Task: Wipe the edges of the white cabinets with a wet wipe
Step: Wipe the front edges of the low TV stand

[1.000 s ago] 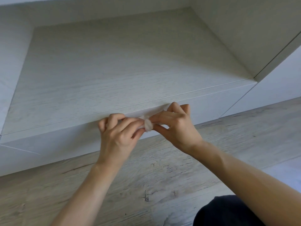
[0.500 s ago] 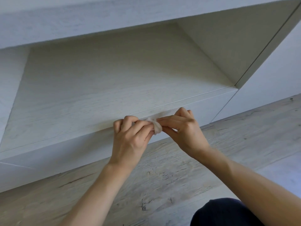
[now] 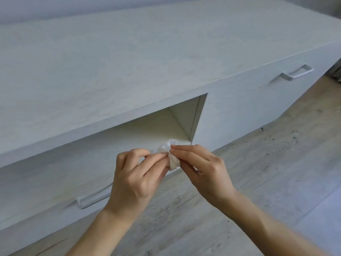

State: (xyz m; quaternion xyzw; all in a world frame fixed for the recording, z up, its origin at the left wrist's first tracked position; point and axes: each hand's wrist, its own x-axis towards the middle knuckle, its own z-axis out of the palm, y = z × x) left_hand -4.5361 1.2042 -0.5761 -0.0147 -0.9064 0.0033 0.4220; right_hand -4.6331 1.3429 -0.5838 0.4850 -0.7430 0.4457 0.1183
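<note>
- We see the left hand (image 3: 134, 174) and right hand (image 3: 201, 167) at centre, each pinching one bunched white wipe (image 3: 173, 159) between them, in front of the cabinet (image 3: 110, 61) shelf's front edge.
- We judge the small wad could slip from the fingertips to the floor (image 3: 258, 172), or skip stretches of edge.
- The open niche (image 3: 147, 130) at 12 o'clock of the hands shows only its pale walls; the closed drawer (image 3: 46, 196) at 7 o'clock hides its contents.

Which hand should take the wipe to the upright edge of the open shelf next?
Probably the right hand: it pinches the wet wipe close to that edge; the left hand sits farther off.
</note>
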